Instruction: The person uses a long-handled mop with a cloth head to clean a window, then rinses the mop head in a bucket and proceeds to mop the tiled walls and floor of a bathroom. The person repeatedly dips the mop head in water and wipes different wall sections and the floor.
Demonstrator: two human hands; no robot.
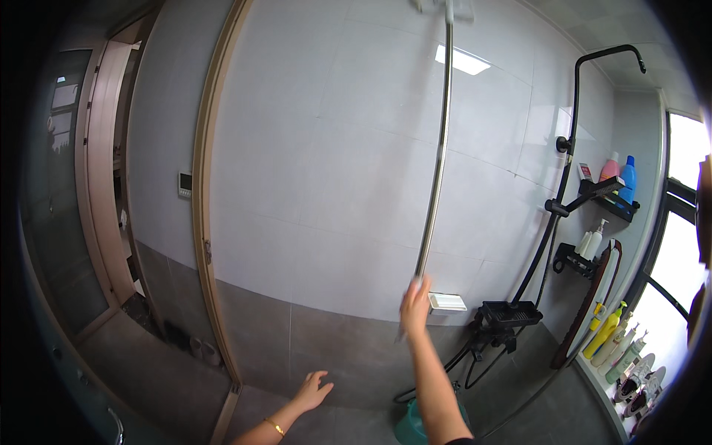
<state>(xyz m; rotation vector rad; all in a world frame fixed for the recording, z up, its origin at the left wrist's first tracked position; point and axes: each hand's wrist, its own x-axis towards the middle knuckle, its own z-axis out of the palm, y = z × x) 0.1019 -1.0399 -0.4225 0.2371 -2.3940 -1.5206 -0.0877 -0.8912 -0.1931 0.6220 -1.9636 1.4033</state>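
Observation:
My right hand [416, 306] is closed around the lower part of a long metal pole [442, 150], which stands nearly upright before the tiled wall. At the pole's top, cut by the picture's upper edge, is a pale, blurred head [449, 10] against the wall. My left hand [313, 392], with a gold bracelet [275, 427] at its wrist, is held low in front of the grey lower tiles, fingers apart and holding nothing. Just beyond my right hand a small white wall-mounted holder [448, 302] is fixed to the tiles.
A black shower set [556, 208] with a tray [510, 313] is at the right, near corner shelves [614, 204] of bottles. Pump bottles [612, 342] and sneakers [637, 384] line the window ledge. A green bucket [410, 425] stands below. A wooden door frame [208, 222] is at the left.

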